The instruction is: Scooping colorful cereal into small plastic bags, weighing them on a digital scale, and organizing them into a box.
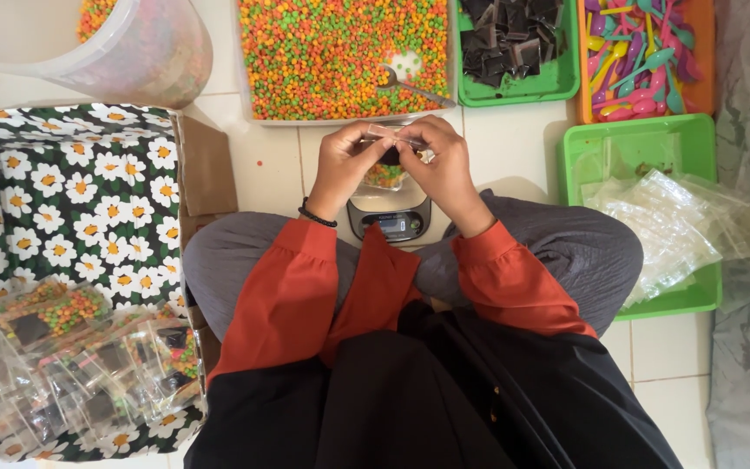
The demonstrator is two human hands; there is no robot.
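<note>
Small clear bag (390,155) between left hand (346,165) and right hand (441,162), above scale (390,219).

Head camera looks straight down

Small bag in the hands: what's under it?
A small digital scale sits on the floor tiles under the bag, which both hands, left and right, pinch at its top. The bag and hands cover most of the scale's platform.

We've got both hands raised together at center: left hand (345,165) & right hand (444,165) w/ fingertips pinched inward, wrists bent, forearms angled in.
</note>
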